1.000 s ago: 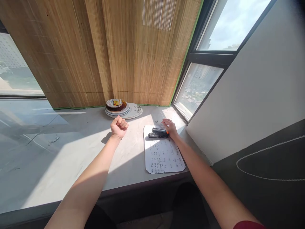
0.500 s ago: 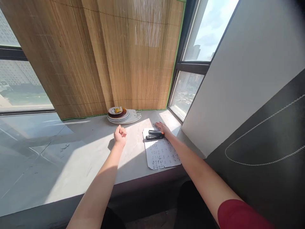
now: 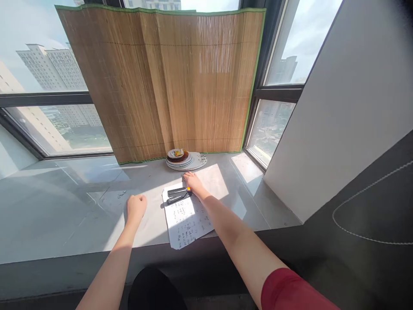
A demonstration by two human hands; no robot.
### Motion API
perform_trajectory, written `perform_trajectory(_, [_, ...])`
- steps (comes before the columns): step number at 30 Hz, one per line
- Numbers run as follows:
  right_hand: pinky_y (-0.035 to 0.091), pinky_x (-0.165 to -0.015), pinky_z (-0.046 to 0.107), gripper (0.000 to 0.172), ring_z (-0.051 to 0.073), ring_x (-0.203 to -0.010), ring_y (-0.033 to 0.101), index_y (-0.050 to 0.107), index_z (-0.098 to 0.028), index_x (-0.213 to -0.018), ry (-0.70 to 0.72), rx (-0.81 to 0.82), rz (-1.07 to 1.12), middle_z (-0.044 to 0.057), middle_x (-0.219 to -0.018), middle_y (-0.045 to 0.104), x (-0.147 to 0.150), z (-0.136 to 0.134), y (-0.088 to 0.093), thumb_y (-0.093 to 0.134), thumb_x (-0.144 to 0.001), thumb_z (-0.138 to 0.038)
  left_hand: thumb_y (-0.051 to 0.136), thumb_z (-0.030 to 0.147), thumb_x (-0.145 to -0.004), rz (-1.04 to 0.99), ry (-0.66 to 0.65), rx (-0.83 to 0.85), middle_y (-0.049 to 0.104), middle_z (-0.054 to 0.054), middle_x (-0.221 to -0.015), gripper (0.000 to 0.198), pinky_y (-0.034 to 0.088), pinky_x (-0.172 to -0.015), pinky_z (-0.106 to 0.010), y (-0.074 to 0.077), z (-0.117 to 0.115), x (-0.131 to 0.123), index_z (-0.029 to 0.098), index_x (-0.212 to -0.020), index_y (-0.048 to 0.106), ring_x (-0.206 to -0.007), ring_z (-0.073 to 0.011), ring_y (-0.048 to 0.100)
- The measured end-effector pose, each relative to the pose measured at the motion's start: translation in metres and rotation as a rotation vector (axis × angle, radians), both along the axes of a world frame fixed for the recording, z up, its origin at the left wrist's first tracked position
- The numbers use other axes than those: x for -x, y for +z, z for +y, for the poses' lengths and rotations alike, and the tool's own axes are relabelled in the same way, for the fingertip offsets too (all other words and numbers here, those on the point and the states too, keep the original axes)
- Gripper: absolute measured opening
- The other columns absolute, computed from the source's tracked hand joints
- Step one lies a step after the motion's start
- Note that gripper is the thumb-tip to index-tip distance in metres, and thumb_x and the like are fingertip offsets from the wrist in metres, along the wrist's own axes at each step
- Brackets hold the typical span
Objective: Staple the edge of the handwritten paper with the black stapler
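Beside my right hand [image 3: 195, 185], whose grip I can't tell, the handwritten sheet [image 3: 181, 221] and black stapler [image 3: 177, 192] have shifted left, below the plates [image 3: 178, 162], nearer my curled left hand [image 3: 136, 207].

A black stapler [image 3: 177, 191] with an orange patch at three o'clock gapes toward nine o'clock. Beneath it, toward eleven o'clock, spreads a white paper sheet [image 3: 184, 221] covered in dark handwriting.
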State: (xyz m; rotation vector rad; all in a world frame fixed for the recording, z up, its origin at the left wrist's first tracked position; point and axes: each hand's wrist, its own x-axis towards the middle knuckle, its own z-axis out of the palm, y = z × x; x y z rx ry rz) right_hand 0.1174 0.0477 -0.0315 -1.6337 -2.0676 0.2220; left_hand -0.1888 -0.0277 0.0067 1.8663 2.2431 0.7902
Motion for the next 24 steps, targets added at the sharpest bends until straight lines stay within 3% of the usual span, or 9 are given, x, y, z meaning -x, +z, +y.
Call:
perform_trajectory(2, [0.038,-0.13,0.048,0.031,0.027,-0.151,0.054,0.076,-0.023,-0.122,0.025,-0.001,0.002,0.012,-0.148,0.072,0.023,0.002,0.004,0.047,-0.112,-0.017,0.059,0.017,-0.097,0.076,0.001,0.004,0.061,-0.012,-0.086,0.03,0.051,-0.093,-0.046,-0.002,0.002,-0.007,0.023,-0.067,0.055,-0.105,-0.0365,0.065])
perform_trajectory(5, [0.033,-0.134,0.05,0.033,0.027,-0.155,0.051,0.074,-0.023,-0.13,0.034,-0.019,0.017,0.011,-0.155,0.069,0.03,-0.001,0.006,0.047,-0.111,-0.016,0.058,0.019,-0.1,0.165,-0.002,-0.001,0.064,-0.013,-0.095,0.026,0.053,-0.094,-0.045,-0.007,0.004,-0.011,0.022,-0.074,0.057,-0.107,-0.0357,0.066])
perform_trajectory(9, [0.029,-0.137,0.053,0.042,0.028,-0.159,0.048,0.065,-0.019,-0.147,-0.002,-0.035,0.056,0.012,-0.167,0.06,0.002,-0.013,0.003,0.043,-0.111,-0.013,0.058,0.024,-0.101,0.176,-0.037,-0.03,0.059,-0.009,-0.087,0.035,0.053,-0.088,-0.041,-0.009,0.002,0.0,0.023,-0.067,0.048,-0.097,-0.0321,0.066])
perform_trajectory(12, [0.031,-0.136,0.054,0.04,0.03,-0.156,0.051,0.068,-0.017,-0.141,-0.04,-0.026,0.096,0.015,-0.163,0.063,-0.038,-0.025,0.001,0.046,-0.107,-0.012,0.06,0.027,-0.098,0.123,-0.068,-0.112,0.058,-0.008,-0.085,0.032,0.054,-0.09,-0.041,-0.007,-0.008,-0.003,0.024,-0.068,0.049,-0.101,-0.0332,0.066])
perform_trajectory(15, [0.03,-0.136,0.057,0.035,0.032,-0.154,0.054,0.07,-0.015,-0.133,-0.095,-0.032,0.162,0.019,-0.156,0.067,-0.082,-0.034,0.001,0.047,-0.105,-0.013,0.055,0.031,-0.101,0.012,-0.149,-0.179,0.066,-0.011,-0.104,0.022,0.055,-0.099,-0.039,-0.004,-0.03,-0.035,0.025,-0.08,0.059,-0.116,-0.0319,0.066])
perform_trajectory(17, [0.033,-0.134,0.058,0.036,0.034,-0.151,0.057,0.068,-0.014,-0.136,-0.135,-0.049,0.223,0.022,-0.15,0.069,-0.106,-0.037,0.002,0.051,-0.105,-0.019,0.049,0.03,-0.104,-0.082,-0.332,-0.111,0.07,-0.012,-0.123,0.021,0.057,-0.1,-0.039,-0.005,-0.044,-0.071,0.026,-0.098,0.068,-0.119,-0.03,0.069])
perform_trajectory(19, [0.041,-0.13,0.056,0.043,0.033,-0.145,0.061,0.064,-0.015,-0.144,-0.157,-0.077,0.293,0.022,-0.147,0.071,-0.122,-0.039,0.006,0.052,-0.104,-0.028,0.047,0.027,-0.105,-0.103,-0.498,0.001,0.07,-0.013,-0.143,0.032,0.056,-0.109,-0.043,-0.008,-0.055,-0.11,0.027,-0.124,0.072,-0.129,-0.0315,0.069])
perform_trajectory(21, [0.05,-0.123,0.053,0.047,0.031,-0.14,0.065,0.062,-0.018,-0.147,-0.157,-0.112,0.361,0.02,-0.144,0.073,-0.131,-0.045,0.012,0.046,-0.107,-0.036,0.044,0.028,-0.107,-0.007,-0.567,0.065,0.062,-0.015,-0.162,0.047,0.044,-0.126,-0.051,-0.011,-0.061,-0.141,0.027,-0.15,0.063,-0.15,-0.0334,0.058])
perform_trajectory(24, [0.059,-0.112,0.047,0.053,0.029,-0.126,0.073,0.068,-0.019,-0.135,-0.113,-0.139,0.434,0.018,-0.131,0.077,-0.13,-0.062,0.017,0.029,-0.112,-0.044,0.04,0.029,-0.11,0.142,-0.614,0.107,0.05,-0.017,-0.174,0.057,0.023,-0.138,-0.061,-0.015,-0.061,-0.162,0.027,-0.167,0.05,-0.167,-0.0338,0.039])
